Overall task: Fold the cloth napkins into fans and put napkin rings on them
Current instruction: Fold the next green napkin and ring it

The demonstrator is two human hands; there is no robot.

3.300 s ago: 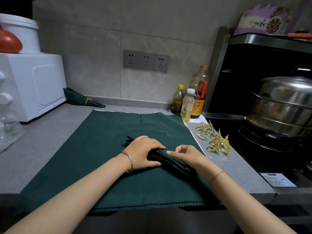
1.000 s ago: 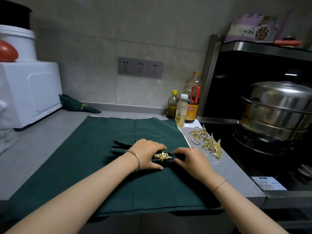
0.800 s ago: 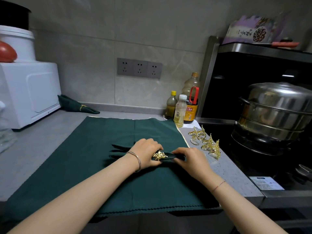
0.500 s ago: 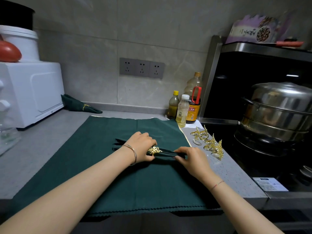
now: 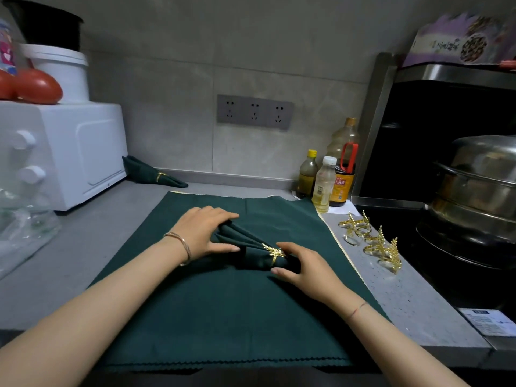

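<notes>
White oven (image 5: 64, 152) at left, steel steamer pot (image 5: 480, 185) at right, green cloth (image 5: 223, 303) spread between. Bottles (image 5: 324, 185) at back right. Mid-cloth, folded napkin (image 5: 240, 240): fanned end gripped between fingers and thumb of left hand (image 5: 203, 233), narrow end clasped by curled right hand (image 5: 304, 270). Spare rings (image 5: 371, 241) just off the cloth's right edge. Gold napkin ring (image 5: 275, 251) around the narrow end, beside the right thumb.

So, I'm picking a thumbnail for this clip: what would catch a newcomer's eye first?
The gold leaf ring glints on the pleated green napkin, held between the left hand and right hand, centre frame. Then the spare gold rings on the counter to its right, and the steel steamer beyond.
</notes>
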